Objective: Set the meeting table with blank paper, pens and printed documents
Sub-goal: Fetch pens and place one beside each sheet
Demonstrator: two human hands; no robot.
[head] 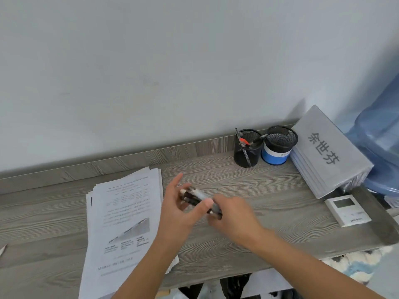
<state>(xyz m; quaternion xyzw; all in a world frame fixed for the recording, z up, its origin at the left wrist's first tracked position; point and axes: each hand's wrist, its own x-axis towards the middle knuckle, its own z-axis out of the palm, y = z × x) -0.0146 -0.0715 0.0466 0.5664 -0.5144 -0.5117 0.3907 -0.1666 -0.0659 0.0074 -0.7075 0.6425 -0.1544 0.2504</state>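
Observation:
A bundle of pens (195,196) with dark bodies and clear caps is held above the grey wood-grain table (269,197), both hands on it. My left hand (179,210) grips the bundle's left end, index finger stretched out. My right hand (234,214) closes over the right end. A stack of printed documents (124,223) with text and a chart lies on the table just left of my hands, sheets slightly fanned. Blank paper is not visible.
Two black mesh pen cups stand at the back: one (247,148) holding a few pens, one (278,145) with a blue band. Grey name-card holders (328,152) lean at the right, a small white device (347,210) before them. A blue water bottle (380,134) sits far right.

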